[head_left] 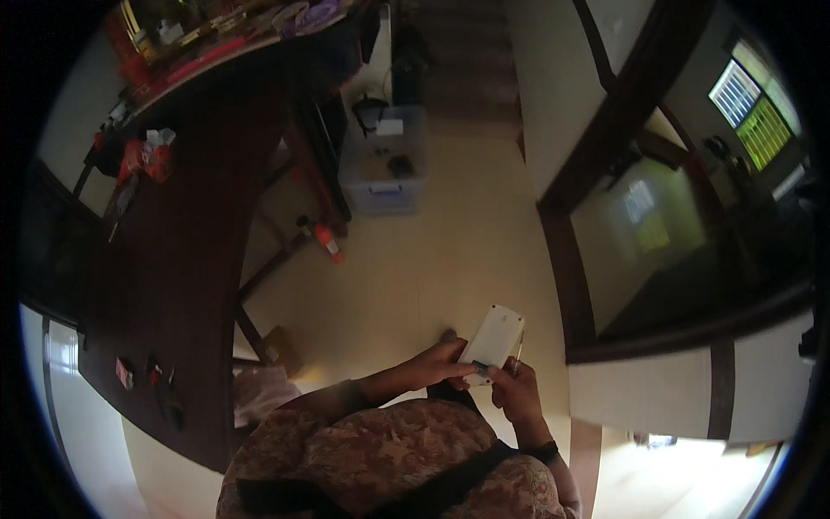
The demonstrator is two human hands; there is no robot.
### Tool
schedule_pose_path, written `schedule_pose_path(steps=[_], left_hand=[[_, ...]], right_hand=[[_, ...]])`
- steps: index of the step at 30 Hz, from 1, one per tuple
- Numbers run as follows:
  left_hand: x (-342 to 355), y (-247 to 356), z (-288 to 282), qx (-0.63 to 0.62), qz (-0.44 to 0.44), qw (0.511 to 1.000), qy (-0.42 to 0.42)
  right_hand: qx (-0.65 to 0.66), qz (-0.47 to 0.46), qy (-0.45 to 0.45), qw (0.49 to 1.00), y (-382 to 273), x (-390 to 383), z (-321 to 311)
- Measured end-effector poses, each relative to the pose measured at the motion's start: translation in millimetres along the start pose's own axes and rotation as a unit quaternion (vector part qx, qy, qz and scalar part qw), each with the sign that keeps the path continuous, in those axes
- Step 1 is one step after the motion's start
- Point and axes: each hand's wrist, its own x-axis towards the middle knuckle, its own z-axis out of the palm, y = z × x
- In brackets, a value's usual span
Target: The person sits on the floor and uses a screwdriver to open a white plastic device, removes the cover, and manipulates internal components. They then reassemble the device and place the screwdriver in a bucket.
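Note:
A white rectangular device (499, 333) with rounded corners and small dark dots at its corners tilts in front of my body. Near its lower end is a small dark grey patch (481, 368), perhaps a recess or a small part. My left hand (435, 364) is closed round the device's left edge, its fingers partly behind it. On the other side, my right hand (516, 387) is closed, its thumb at the dark patch. A thin, light stick-like thing (520, 345) stands up from the right fingers; its kind is too small to make out.
A long dark wooden table (181, 259) runs along the left, with red plastic bags (149, 160) on it. Beyond me on the floor are a clear plastic bin (380, 195) and an orange bottle (328, 243). A dark-framed glass panel (558, 259) borders the right.

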Motion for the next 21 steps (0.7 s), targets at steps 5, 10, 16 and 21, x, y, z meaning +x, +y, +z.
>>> schedule_pose_path(steps=[5, 10, 16, 21], left_hand=[[326.7, 225.9, -27.7, -0.033, 0.005, 0.995, 0.096], [507.7, 398.2, -87.1, -0.066, 0.055, 0.974, 0.211], [628.6, 452.6, -194.2, -0.214, 0.202, 0.919, 0.261], [588.0, 436.8, -323.2, -0.160, 0.214, 0.894, 0.361]], right_hand=[[-0.087, 0.001, -0.072, 0.994, -315.9, 245.0, -149.0], [-0.136, -0.008, -0.104, 0.985, -544.2, 432.3, -208.2], [-0.306, -0.049, -0.107, 0.945, -738.3, 621.9, -178.1], [-0.213, -0.047, -0.156, 0.963, -748.2, 730.2, -24.6]])
